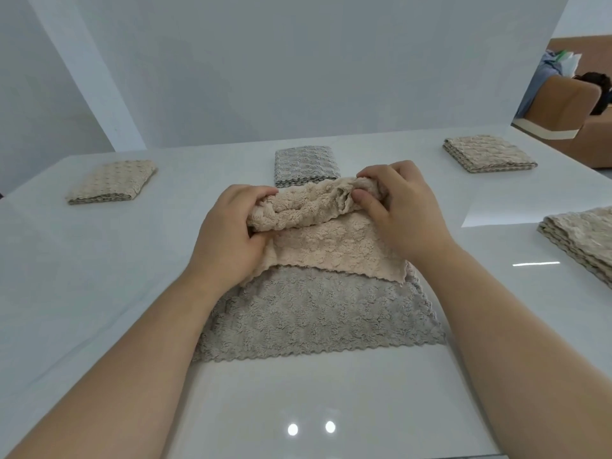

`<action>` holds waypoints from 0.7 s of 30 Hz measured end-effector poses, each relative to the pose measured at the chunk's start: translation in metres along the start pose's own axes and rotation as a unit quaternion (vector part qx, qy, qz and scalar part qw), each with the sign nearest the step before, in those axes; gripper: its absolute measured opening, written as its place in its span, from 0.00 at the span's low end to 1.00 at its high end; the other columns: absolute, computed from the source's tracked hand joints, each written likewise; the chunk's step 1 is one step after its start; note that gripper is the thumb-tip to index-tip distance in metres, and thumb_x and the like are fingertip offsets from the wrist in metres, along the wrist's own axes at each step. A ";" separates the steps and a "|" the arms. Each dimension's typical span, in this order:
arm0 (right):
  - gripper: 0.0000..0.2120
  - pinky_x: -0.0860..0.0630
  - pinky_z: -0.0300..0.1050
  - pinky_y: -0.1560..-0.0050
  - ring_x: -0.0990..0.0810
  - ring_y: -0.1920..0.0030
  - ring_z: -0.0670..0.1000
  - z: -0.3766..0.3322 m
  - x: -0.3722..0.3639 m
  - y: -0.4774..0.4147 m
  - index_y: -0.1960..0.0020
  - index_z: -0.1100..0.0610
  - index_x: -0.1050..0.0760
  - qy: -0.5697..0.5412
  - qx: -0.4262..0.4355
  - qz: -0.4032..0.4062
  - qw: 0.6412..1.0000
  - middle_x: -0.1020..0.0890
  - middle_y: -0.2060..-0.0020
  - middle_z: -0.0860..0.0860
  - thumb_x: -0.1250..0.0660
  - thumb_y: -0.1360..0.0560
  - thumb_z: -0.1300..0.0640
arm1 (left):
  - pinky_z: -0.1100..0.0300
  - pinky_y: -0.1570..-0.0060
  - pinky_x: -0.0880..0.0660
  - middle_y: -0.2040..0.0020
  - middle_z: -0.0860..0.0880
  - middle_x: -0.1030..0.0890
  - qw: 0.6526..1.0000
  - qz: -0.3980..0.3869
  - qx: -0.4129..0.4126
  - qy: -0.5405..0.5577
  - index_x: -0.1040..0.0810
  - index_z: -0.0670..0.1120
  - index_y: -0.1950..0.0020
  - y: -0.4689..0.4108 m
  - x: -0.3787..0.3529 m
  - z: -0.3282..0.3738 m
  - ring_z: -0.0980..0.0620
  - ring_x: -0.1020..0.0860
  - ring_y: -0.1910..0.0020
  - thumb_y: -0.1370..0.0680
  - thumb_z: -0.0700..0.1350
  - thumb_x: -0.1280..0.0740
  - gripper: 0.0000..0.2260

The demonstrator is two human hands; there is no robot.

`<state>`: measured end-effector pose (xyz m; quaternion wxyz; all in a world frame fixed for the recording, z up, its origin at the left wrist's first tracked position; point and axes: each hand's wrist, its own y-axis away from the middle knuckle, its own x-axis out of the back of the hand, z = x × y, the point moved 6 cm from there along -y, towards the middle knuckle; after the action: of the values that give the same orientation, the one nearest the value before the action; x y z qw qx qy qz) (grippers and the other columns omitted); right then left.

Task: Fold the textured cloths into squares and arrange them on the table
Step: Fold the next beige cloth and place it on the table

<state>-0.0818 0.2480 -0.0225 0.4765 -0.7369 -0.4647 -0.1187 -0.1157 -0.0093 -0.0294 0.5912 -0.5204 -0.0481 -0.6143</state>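
Head view has the cloth (314,313) at the middle of the table (99,293), its grey part lying flat with the scalloped hem parallel to the near edge. A beige layer is drawn back over the grey toward the person. I cannot tell for certain whether it is the same cloth's other face. The left hand (228,233) and right hand (400,207) each pinch one end of the bunched far edge, fingers curled over and thumbs beneath. Holding both ends likely keeps the fold line straight so the hems can meet squarely. That gathered roll runs left to right, and the cloth's length reaches from it toward the near edge.

Along the far edge sit three finished pieces, well apart: a beige square (112,182) toward the left corner, a grey square (306,165) in the middle and a second beige square (488,154) toward the right corner. A stack (583,240) of cloths lies at the right edge, probably awaiting folding.
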 end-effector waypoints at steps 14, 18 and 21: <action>0.10 0.22 0.56 0.48 0.22 0.44 0.62 0.014 -0.028 0.004 0.39 0.54 0.26 0.145 0.010 -0.119 0.982 0.24 0.37 0.55 0.37 0.19 0.54 | 0.47 0.28 0.35 0.30 0.49 0.24 0.993 -0.030 0.067 -0.092 0.21 0.52 0.30 0.002 -0.009 -0.027 0.44 0.32 0.29 0.27 0.54 0.23 0.26; 0.10 0.26 0.59 0.41 0.26 0.37 0.63 0.015 -0.020 0.003 0.41 0.54 0.21 0.175 -0.014 -0.062 0.982 0.25 0.34 0.58 0.34 0.21 0.55 | 0.52 0.41 0.28 0.44 0.51 0.19 0.994 0.033 0.070 -0.078 0.14 0.50 0.44 0.000 0.004 -0.025 0.46 0.26 0.42 0.30 0.52 0.20 0.16; 0.09 0.26 0.58 0.43 0.28 0.37 0.62 0.016 -0.013 0.003 0.43 0.55 0.19 0.152 -0.036 -0.007 0.988 0.25 0.37 0.58 0.34 0.20 0.56 | 0.57 0.52 0.27 0.49 0.53 0.21 0.994 0.041 0.087 -0.044 0.16 0.51 0.50 -0.001 0.007 -0.024 0.52 0.24 0.55 0.29 0.50 0.21 0.10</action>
<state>-0.0908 0.2537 -0.0403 0.5138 -0.7235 -0.3877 -0.2497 -0.1289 -0.0295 -0.0350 0.6560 -0.4948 -0.1060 -0.5600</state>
